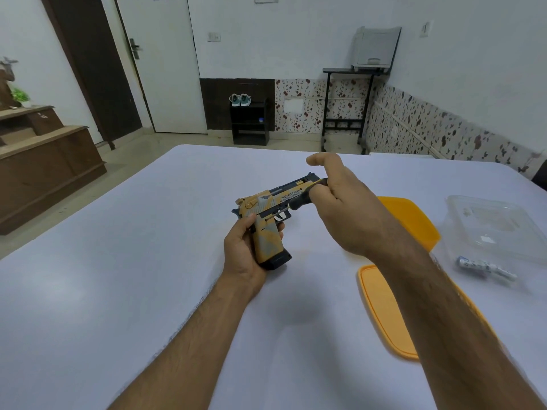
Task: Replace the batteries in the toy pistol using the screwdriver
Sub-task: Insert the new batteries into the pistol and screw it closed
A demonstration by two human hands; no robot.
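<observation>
White cloth covers the table (118, 291), which bears one toy pistol (268, 226), one screwdriver (299, 201), two orange lids (384, 312), one clear container (497, 223) and a small wrapped pack (485, 267). One left hand (242, 253) grips the pistol's handle, muzzle pointing away. One right hand (346, 208) pinches the screwdriver, index finger raised, tip against the grip.

Head-worn wide-angle view, forward and down, close over the table (118, 261).
</observation>
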